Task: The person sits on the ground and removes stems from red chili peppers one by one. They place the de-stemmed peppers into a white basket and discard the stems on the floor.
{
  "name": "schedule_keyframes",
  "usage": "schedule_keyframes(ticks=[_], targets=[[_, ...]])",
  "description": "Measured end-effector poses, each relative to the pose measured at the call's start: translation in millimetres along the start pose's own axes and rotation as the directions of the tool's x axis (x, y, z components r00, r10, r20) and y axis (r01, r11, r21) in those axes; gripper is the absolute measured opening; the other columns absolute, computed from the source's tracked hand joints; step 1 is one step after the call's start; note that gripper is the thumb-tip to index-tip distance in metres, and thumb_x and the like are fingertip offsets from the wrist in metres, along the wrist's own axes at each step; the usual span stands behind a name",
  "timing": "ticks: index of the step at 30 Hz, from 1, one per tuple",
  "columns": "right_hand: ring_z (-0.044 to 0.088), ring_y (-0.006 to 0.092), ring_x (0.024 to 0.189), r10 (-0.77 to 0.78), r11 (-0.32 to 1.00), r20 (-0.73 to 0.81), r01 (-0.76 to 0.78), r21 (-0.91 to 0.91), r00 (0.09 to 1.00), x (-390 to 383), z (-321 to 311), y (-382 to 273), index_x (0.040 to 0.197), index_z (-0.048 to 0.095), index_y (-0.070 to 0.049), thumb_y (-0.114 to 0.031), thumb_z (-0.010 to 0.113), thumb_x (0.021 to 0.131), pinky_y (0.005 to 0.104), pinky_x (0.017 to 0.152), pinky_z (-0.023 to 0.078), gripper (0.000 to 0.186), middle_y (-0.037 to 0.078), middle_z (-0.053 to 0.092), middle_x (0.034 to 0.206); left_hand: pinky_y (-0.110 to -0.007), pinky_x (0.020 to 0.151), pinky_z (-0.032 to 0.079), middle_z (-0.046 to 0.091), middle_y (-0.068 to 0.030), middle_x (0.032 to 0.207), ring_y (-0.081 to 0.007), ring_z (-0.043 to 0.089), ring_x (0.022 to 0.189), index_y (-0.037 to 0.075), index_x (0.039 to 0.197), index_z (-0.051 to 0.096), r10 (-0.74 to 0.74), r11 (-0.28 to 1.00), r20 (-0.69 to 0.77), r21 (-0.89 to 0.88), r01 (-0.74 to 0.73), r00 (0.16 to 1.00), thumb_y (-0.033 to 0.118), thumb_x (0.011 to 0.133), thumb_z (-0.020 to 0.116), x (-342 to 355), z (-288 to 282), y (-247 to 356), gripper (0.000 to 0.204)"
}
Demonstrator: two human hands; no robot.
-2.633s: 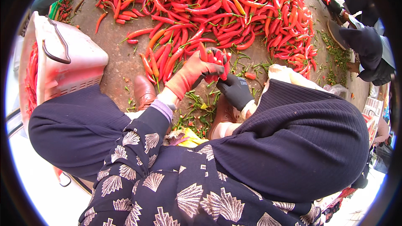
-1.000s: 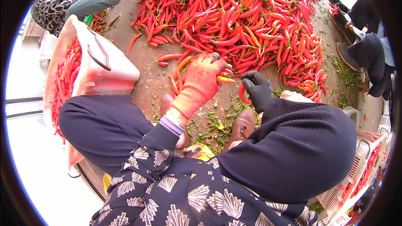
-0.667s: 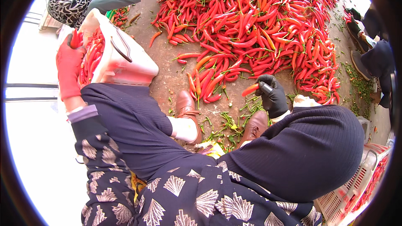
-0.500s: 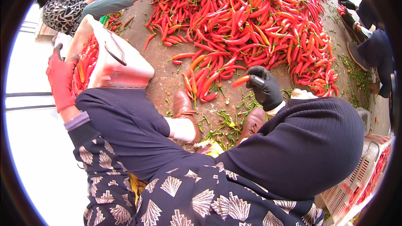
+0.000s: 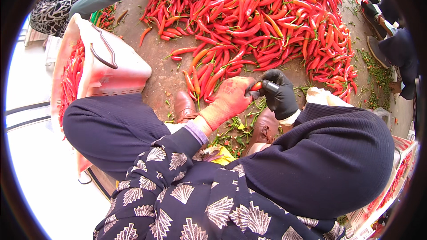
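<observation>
My left hand, in an orange-red glove, and my right hand, in a black glove, meet over one red chili pepper. Both hands grip it, the left at one end, the right at the other. They hover just in front of a big heap of red chili peppers spread on the brown ground. Cut green stems lie scattered below my hands, by my brown shoes. A pale crate with a metal handle stands at my left, with red chilies inside.
Another person in a patterned top sits at the upper left, reaching to the heap. More people's dark shoes and legs are at the upper right. A crate with chilies sits at the lower right.
My left hand has come back from the crate at my left to the middle and now grips the chili together with my right hand, which held it alone half a second ago.
</observation>
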State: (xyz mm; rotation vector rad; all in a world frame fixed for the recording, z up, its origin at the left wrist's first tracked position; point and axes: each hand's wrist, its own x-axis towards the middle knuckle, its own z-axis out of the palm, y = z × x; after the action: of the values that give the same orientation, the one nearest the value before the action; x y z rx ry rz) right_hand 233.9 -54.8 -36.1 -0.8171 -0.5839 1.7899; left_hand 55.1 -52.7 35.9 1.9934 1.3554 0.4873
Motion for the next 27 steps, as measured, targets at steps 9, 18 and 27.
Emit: schedule_keyframes(ticks=[9, 18, 27], targets=[[0.068, 0.0264, 0.085, 0.171, 0.837, 0.331, -0.314, 0.448, 0.928, 15.9, -7.6, 41.5, 0.109, 0.061, -0.012, -0.007, 0.065, 0.088, 0.0393, 0.069, 0.056, 0.022, 0.009, 0.067, 0.096, -0.04, 0.066, 0.046, 0.062, -0.0198, 0.076, -0.031, 0.064, 0.073, -0.001, 0.089, 0.064, -0.167, 0.976, 0.248, -0.097, 0.196, 0.954, 0.021, 0.08, 0.069, -4.7, -36.2, -3.7, 0.025], [0.067, 0.0218, 0.086, 0.261, 0.906, 0.142, -0.293, 0.305, 0.955, 8.4, -7.9, 74.0, 0.112, 0.059, -0.01, -0.01, 0.065, 0.087, 0.0321, 0.074, 0.053, 0.026, 0.009, 0.066, 0.101, -0.024, 0.069, 0.048, 0.065, -0.0034, 0.084, -0.0123, 0.062, 0.074, -0.001, 0.103, 0.063, 0.17, 0.342, 0.542, -0.816, 0.467, 0.823, 0.03, 0.097, 0.056, -6.2, -23.6, -19.4, 0.032], [0.062, 0.0291, 0.09, -0.242, -0.182, 0.479, 0.446, -0.876, 0.844, 60.9, 24.6, 44.1, 0.106, 0.06, -0.012, -0.015, 0.065, 0.078, 0.0416, 0.075, 0.048, 0.028, 0.009, 0.062, 0.097, -0.027, 0.064, 0.05, 0.062, -0.0068, 0.079, -0.0144, 0.06, 0.069, -0.001, 0.102, 0.06, -0.61, 0.031, 0.076, -0.992, 0.119, 0.789, 0.009, 0.091, 0.059, -0.8, -29.8, -99.7, 0.015]])
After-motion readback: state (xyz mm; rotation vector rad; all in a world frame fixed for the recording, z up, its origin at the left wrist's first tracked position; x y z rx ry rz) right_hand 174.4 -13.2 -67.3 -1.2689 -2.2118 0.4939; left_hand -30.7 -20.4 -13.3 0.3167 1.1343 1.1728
